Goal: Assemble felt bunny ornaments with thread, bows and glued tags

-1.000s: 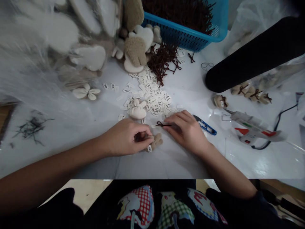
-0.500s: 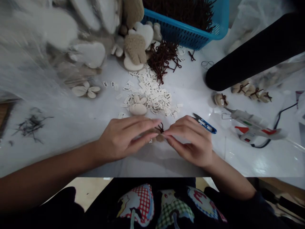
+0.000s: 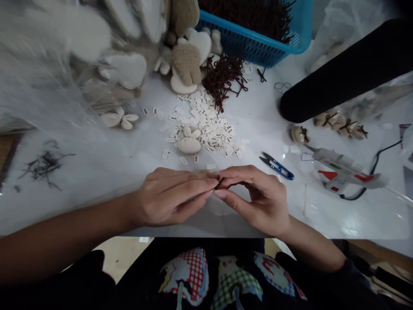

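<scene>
My left hand point(image 3: 177, 196) and my right hand point(image 3: 256, 196) meet at the fingertips over the table's front part. Pinched between them is a dark brown bow point(image 3: 220, 181), of which only a small bit shows. Fingers cover whatever else is there; the beige piece is hidden. Just beyond my hands a cream plush piece point(image 3: 189, 144) with two small ears lies by a heap of small white labels point(image 3: 213, 129). Behind the labels is a pile of brown bows point(image 3: 222, 77).
Blue thread snips point(image 3: 277, 165) and a glue gun point(image 3: 345, 168) lie at the right, below a black cylinder point(image 3: 338, 73). A blue basket point(image 3: 251, 41) stands at the back. Plastic-wrapped plush pieces point(image 3: 125, 69) fill the back left; dark threads point(image 3: 45, 165) lie at the left.
My fingertips have closed together around the bow, and the beige piece is now out of sight. My left hand has moved slightly lower. The view has shifted a little.
</scene>
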Motion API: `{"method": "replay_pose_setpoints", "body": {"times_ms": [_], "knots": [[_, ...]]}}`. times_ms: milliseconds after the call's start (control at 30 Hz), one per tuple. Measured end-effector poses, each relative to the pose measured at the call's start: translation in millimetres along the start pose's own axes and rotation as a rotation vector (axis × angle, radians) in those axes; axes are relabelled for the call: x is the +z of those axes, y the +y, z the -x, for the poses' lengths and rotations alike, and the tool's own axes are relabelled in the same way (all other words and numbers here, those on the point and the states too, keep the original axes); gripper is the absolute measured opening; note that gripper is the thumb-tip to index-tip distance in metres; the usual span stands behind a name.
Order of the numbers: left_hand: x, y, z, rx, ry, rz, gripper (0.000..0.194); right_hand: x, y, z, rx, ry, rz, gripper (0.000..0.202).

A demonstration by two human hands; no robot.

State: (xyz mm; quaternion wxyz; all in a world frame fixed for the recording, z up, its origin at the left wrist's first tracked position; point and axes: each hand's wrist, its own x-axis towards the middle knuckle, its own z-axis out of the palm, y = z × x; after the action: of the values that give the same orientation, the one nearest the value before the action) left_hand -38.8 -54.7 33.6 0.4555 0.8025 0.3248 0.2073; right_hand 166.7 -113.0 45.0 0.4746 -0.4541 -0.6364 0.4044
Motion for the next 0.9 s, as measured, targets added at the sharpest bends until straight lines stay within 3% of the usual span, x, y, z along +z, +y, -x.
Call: {"method": "replay_pose_setpoints", "body": {"times_ms": [200,300,433,567,633,767,900], "knots": [[-0.2,5.8,-0.1,-0.057,0.039,-0.006,0.031,-0.1,-0.2,2.0,-0.041,0.003,0.049,0.045],[-3.7,-2.1,1.1,-0.014,-0.005,-0.013,0.024,-0.5,0.7,2.5,-0.095,-0.02,0.099,0.049],[-8.7,-15.6,8.3,0.164,0.01,-0.097,0.016,-0.6,1.6,0.9,0.085,0.027,-0.053,0.042],[-7.6,-11.7,8.8,0.325,0.069,-0.195,0.024,-2.0,0.1,-3.4,0.284,-0.108,-0.241,0.03],[-5.8,-4.8,4.4,0.342,0.116,-0.205,0.021,-2.6,-1.0,-5.1,0.326,-0.162,-0.302,0.025],[-3.9,2.4,-4.4,0.415,0.233,-0.251,0.017,-3.1,-3.4,-6.7,0.376,-0.15,-0.362,0.018],[-4.7,0.3,-6.3,0.531,0.243,-0.303,0.018,-4.1,-6.3,-7.3,0.378,-0.126,-0.275,0.005]]}}
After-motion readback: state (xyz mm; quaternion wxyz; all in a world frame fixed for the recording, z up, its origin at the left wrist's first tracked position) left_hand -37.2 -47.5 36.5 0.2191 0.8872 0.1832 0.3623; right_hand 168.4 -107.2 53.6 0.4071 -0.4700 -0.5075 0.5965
